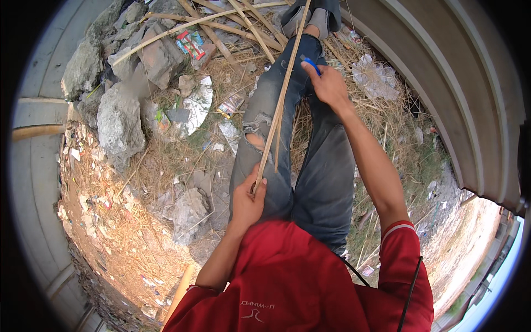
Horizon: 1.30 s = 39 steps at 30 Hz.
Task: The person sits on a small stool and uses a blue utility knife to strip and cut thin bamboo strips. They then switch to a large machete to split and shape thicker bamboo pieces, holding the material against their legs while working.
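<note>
A long thin bamboo strip (280,102) runs up over my thighs and past my shoes at the top of the view. My left hand (248,198) is closed around its near end, above my left thigh. A narrow split sliver (277,149) hangs beside the strip, its loose end pointing toward me. In my right hand (329,86) is a blue-handled knife (311,65), held just right of the strip, over my shins. The knife appears apart from the strip, and my fingers partly cover its handle. My legs, in worn jeans (323,171), stretch out ahead.
Several bamboo strips (221,47) lie on the ground at the far left. Large grey rocks (119,122) stand left of my legs. Dry straw, paper and plastic litter (376,77) cover the ground. A ribbed metal sheet (442,72) curves along the right; a pale wall (36,166) borders the left.
</note>
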Tool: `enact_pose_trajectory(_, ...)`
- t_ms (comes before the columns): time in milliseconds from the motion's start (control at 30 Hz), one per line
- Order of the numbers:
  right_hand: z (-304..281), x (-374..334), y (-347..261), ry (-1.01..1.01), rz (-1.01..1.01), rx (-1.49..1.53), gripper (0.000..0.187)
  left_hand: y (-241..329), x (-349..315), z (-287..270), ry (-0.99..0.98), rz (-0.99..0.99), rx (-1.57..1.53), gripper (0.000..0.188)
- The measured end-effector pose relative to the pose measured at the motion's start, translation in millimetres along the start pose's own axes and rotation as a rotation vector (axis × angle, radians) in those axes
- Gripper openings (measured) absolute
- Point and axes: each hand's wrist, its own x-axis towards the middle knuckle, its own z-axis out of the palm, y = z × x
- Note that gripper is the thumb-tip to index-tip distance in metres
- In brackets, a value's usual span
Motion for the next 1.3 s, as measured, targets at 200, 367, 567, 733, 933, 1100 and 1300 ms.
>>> enact_pose_trajectory(200, -82.1, 96.5, 118.7, 0.392, 0.097, -0.079, 0.081, -7.8, -17.3, -9.3, 0.016, 0.137, -0.006, 0.044)
enact_pose_trajectory(367, -82.5, 12.1, 39.6, -0.028, -0.154, -0.135, 0.067, 3.1, 0.2, -8.6, -0.059, -0.123, -0.209, 0.044)
enact_pose_trajectory(567, -15.0, -120.4, -10.2, -0.397, -0.426, -0.128, 0.053, 9.3, 0.8, -10.1, -0.05, -0.081, -0.228, 0.041)
enact_pose_trajectory(733, 13.7, -177.6, -44.2, -0.578, -0.489, -0.078, 0.05, 7.4, 0.7, -9.0, -0.058, -0.116, -0.164, 0.034)
enact_pose_trajectory(933, 15.2, -199.3, -60.0, -0.647, -0.456, -0.098, 0.048, -2.1, -2.4, 4.8, 0.076, 0.047, -0.136, 0.028)
enact_pose_trajectory(1100, 12.7, -202.8, -57.5, -0.671, -0.414, -0.106, 0.048, -14.0, 0.1, 5.0, 0.064, 0.048, -0.112, 0.039)
enact_pose_trajectory(1300, 10.3, -200.0, -54.9, -0.634, -0.425, -0.139, 0.047, -5.5, -0.6, 0.9, 0.043, -0.041, -0.03, 0.037)
